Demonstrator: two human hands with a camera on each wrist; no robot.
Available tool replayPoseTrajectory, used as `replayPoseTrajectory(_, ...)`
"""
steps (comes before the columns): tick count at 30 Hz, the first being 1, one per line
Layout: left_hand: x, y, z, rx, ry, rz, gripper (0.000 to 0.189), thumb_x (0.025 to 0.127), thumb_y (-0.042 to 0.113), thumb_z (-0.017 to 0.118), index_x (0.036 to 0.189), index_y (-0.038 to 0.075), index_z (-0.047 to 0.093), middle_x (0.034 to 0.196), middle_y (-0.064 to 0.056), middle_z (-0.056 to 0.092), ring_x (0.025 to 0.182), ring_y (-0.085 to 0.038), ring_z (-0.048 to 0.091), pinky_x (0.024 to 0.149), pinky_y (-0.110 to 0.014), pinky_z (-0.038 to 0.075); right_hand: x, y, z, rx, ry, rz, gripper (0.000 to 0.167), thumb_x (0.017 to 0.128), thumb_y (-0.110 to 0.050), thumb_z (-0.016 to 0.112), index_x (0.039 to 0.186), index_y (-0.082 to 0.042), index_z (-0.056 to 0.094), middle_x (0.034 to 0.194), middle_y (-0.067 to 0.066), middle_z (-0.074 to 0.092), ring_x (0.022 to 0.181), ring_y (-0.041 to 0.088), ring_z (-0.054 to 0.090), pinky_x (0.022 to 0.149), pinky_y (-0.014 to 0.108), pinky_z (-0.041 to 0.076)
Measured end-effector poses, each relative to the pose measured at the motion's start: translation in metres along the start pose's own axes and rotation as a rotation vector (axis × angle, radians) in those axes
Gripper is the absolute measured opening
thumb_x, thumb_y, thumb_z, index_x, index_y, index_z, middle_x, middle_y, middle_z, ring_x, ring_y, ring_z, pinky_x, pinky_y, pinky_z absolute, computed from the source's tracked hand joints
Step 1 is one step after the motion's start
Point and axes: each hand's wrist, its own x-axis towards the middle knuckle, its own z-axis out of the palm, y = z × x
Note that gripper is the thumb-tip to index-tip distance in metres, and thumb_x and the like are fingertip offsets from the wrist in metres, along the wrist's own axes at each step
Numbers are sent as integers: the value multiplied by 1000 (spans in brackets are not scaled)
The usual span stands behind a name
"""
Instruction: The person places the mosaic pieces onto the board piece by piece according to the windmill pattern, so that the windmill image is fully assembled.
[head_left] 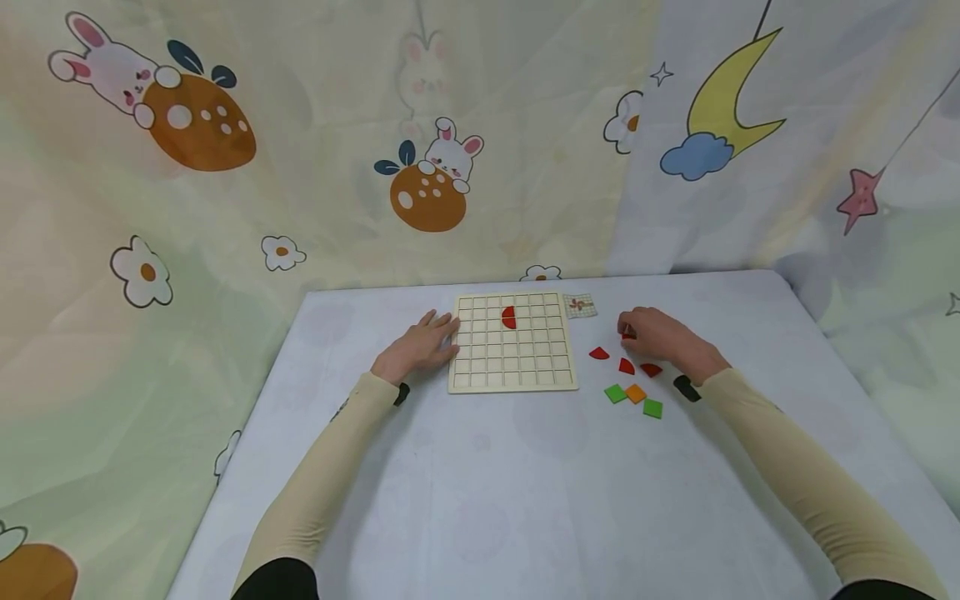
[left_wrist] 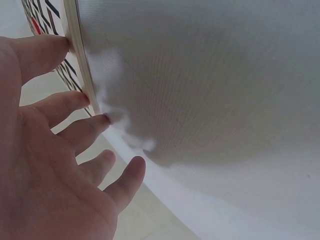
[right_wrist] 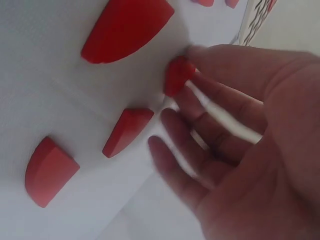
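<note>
A pale square board [head_left: 480,367] with a grid of cells lies on the table, and two red quarter-circle pieces [head_left: 509,317] sit side by side in its upper middle. My left hand [head_left: 420,348] rests against the board's left edge, fingers spread; in the left wrist view the thumb and some fingertips touch the board's rim [left_wrist: 80,55]. To the right of the board, my right hand [head_left: 660,335] pinches a red quarter-circle piece [right_wrist: 179,76] between thumb and fingers, at the tabletop. Other red pieces [right_wrist: 127,30] lie close by on the cloth.
Loose red pieces [head_left: 627,366] lie right of the board. Nearer me are green squares [head_left: 652,408] and an orange square [head_left: 635,393]. A small checked card [head_left: 580,306] touches the board's upper right corner. A patterned curtain [head_left: 322,192] hangs behind the white-covered table [head_left: 480,483].
</note>
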Motion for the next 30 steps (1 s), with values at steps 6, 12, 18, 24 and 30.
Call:
replayPoseTrajectory(6, 1, 1, 0, 2, -3, -3, 64, 106, 42, 43, 162, 16, 23, 169, -10, 18, 158, -35, 3, 124, -60, 20, -3, -1, -1, -24, 18, -58, 28, 93, -9, 67, 120, -3, 67, 109, 13, 64, 100, 29, 55, 90, 46, 55)
replayPoseTrajectory(12, 1, 1, 0, 11, -4, -1, 64, 106, 41, 43, 162, 16, 23, 169, -11, 18, 158, -36, 3, 124, -60, 20, -11, 4, -7, -28, 7, 57, 28, 92, -17, 70, 113, 0, 64, 101, 15, 65, 92, 30, 57, 74, 42, 57)
replayPoseTrajectory(18, -1, 2, -1, 5, -3, -11, 64, 106, 42, 43, 162, 17, 23, 169, -10, 17, 158, -35, 3, 125, -58, 18, -10, 13, -4, 7, 9, -71, 25, 93, 1, 60, 116, -5, 67, 106, 10, 65, 102, 30, 55, 84, 43, 55)
replayPoseTrajectory(24, -2, 2, 0, -10, -4, -4, 64, 106, 42, 44, 161, 16, 23, 169, -10, 17, 158, -35, 3, 125, -59, 17, -10, 17, -2, 14, 3, -77, 34, 92, 1, 58, 125, -6, 64, 114, 12, 63, 108, 32, 53, 89, 48, 53)
replayPoseTrajectory(30, -1, 1, 0, -8, -3, -7, 64, 106, 42, 44, 162, 17, 23, 169, -9, 17, 158, -34, 2, 126, -58, 17, -11, 18, -4, 29, -28, -60, 31, 92, -3, 60, 122, -6, 65, 111, 12, 61, 102, 28, 53, 78, 39, 56)
